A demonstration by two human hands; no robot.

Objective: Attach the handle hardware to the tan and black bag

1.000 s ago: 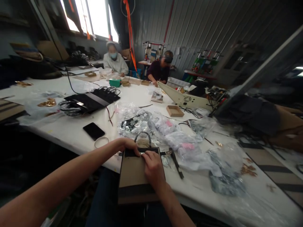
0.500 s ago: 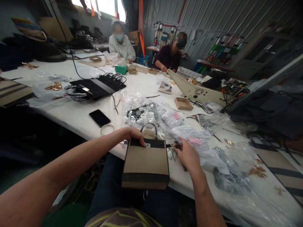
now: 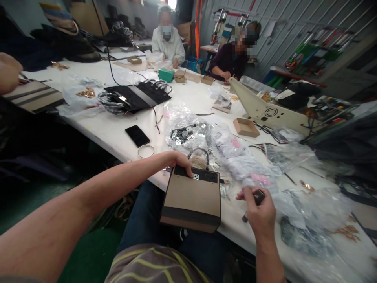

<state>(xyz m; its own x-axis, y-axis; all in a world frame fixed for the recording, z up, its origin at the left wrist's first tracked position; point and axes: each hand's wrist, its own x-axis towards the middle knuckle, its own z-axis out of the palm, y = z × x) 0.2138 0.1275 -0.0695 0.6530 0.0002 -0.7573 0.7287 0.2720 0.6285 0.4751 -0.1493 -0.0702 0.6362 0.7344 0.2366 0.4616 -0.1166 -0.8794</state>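
Note:
A small tan handbag (image 3: 191, 194) with black trim rests at the table's near edge, above my lap, its dark looped handle (image 3: 208, 157) pointing away. My left hand (image 3: 182, 162) is closed on its top edge, the thumb beside a small silver metal plate (image 3: 196, 177) on the black band. A dark strap with a metal end (image 3: 224, 181) sticks out on the bag's right. Right of the bag, my right hand (image 3: 260, 208) is closed around a short dark bar-like tool (image 3: 258, 197); its exact kind is unclear. Clear bags of metal plates (image 3: 185, 133) lie behind the handbag.
A phone (image 3: 137, 136) and a ring (image 3: 146, 151) lie left of the handbag. Farther back are a black bag (image 3: 141, 96), a cardboard tray (image 3: 246, 127) and a cream machine arm (image 3: 265, 108). Two people sit across the table; another person's hand (image 3: 8, 73) shows at far left.
My right hand has left the strap's metal end and moved right, lifting the dark tool from the table. My left hand stays on the handbag. The view has shifted left; another person's hand appears there.

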